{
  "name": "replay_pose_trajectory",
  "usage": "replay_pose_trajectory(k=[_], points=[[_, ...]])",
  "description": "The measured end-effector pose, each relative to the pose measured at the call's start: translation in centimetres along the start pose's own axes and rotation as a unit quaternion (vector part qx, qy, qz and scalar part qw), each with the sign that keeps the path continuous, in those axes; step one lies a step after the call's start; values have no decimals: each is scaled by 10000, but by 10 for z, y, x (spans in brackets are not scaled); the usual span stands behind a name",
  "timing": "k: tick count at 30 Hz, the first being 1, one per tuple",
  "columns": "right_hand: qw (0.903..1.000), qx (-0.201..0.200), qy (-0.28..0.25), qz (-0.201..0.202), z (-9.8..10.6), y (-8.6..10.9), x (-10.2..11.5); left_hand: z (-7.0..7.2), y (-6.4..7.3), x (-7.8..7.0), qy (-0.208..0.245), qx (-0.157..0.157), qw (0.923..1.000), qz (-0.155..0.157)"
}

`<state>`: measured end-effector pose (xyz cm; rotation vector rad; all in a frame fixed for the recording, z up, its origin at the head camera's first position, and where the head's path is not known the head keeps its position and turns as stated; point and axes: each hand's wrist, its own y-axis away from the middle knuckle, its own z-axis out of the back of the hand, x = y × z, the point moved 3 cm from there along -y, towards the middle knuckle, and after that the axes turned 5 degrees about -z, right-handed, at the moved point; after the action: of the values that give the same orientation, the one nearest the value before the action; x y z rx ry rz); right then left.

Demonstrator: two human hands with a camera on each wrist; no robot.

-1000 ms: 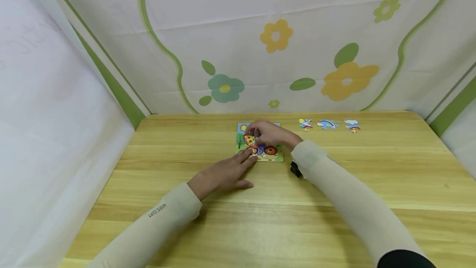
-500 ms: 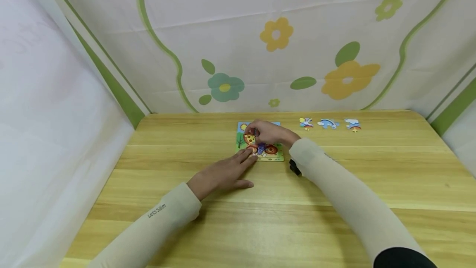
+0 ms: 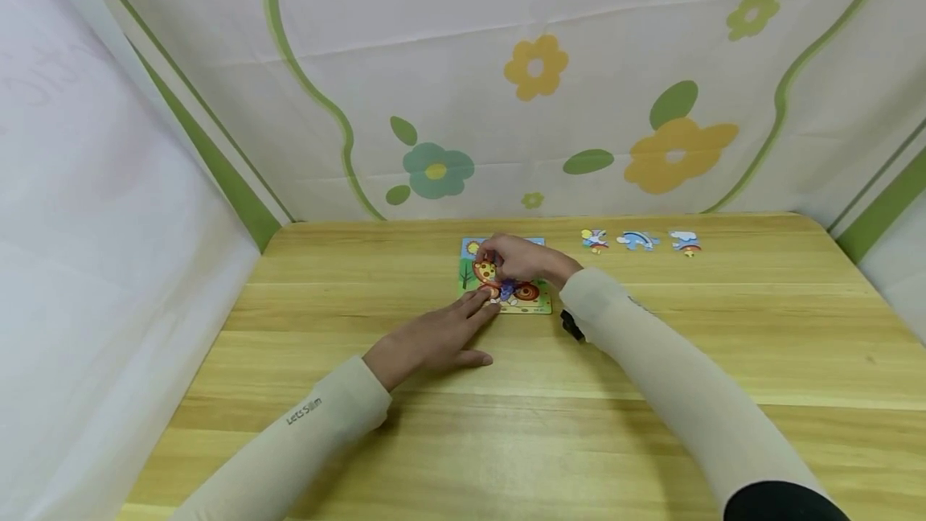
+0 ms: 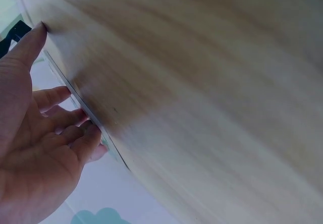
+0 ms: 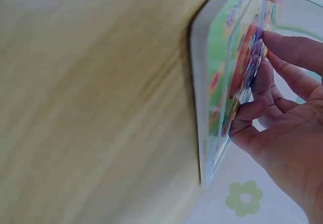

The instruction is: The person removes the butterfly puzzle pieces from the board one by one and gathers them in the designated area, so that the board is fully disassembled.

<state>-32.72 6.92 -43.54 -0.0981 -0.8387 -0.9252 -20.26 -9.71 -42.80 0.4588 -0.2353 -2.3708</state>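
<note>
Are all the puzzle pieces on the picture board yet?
No, three puzzle pieces lie in a row on the table, off to the right of the picture board.

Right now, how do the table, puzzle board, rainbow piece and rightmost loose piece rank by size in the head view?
1. Table
2. Puzzle board, partly covered
3. Rainbow piece and rightmost loose piece: too alike to rank

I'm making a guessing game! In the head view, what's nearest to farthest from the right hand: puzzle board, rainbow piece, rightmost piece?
1. Puzzle board, under the right hand.
2. Rainbow piece, to the hand's right.
3. Rightmost piece, farther right.
</note>
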Motion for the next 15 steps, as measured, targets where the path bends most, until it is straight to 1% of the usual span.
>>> replay_pose_trajectory(k=[4,11,15], points=[[10000,-4,25,10,0,1,1,0,0,0,-4,-3,10000,12],[9999,-63,-54,-107,-1,2,1,-1,0,1,-38,0,10000,32],[9999,-131,52,-25,-1,2,2,-2,0,1,16,-35,10000,43]])
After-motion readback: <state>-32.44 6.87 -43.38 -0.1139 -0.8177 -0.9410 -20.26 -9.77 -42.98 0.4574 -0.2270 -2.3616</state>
